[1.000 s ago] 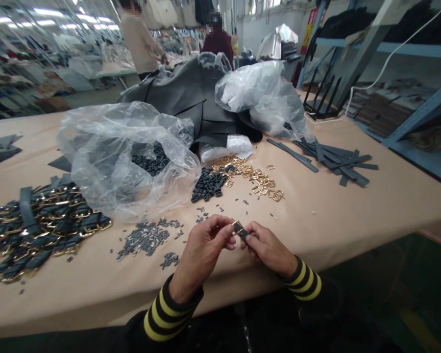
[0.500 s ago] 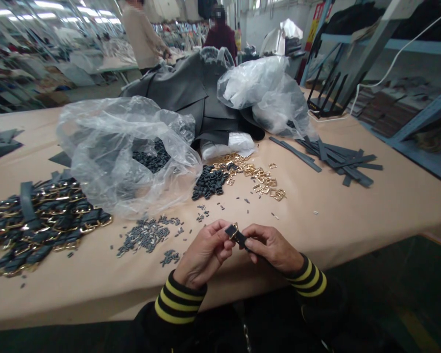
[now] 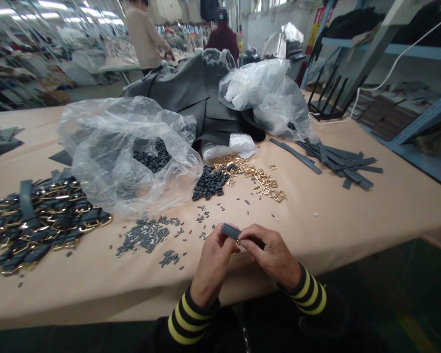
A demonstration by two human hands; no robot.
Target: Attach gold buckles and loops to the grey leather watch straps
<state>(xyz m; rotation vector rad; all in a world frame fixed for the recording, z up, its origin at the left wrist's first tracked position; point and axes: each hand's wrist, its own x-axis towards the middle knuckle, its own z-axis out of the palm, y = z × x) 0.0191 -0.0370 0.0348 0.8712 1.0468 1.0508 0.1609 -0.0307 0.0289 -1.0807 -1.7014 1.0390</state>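
Just above the table's front edge, my left hand (image 3: pixel 216 262) and my right hand (image 3: pixel 270 249) meet on one short dark strap (image 3: pixel 231 231). The left fingers pinch its left end, and the strap's flat grey side faces up. My right thumb and fingertips close on the other end, where a bit of gold metal shows; most of the buckle is hidden by the fingers. Beyond the hands lie a pile of small dark loops (image 3: pixel 210 182) and loose gold buckles (image 3: pixel 266 182). Left of my left hand are many tiny dark pieces (image 3: pixel 143 235).
Strap-and-buckle pieces (image 3: pixel 40 220) are heaped at the left. A clear plastic bag (image 3: pixel 106 147) holds more dark loops. Long dark strips (image 3: pixel 347 162) lie at right, near a black router (image 3: pixel 327 105). Dark sheet material (image 3: pixel 180 78) and another bag (image 3: pixel 257 83) stand behind. Two people are farther back.
The strap has been turned over, so its plain side now faces up and the buckle is mostly covered. My left hand has shifted right, closer under the strap.
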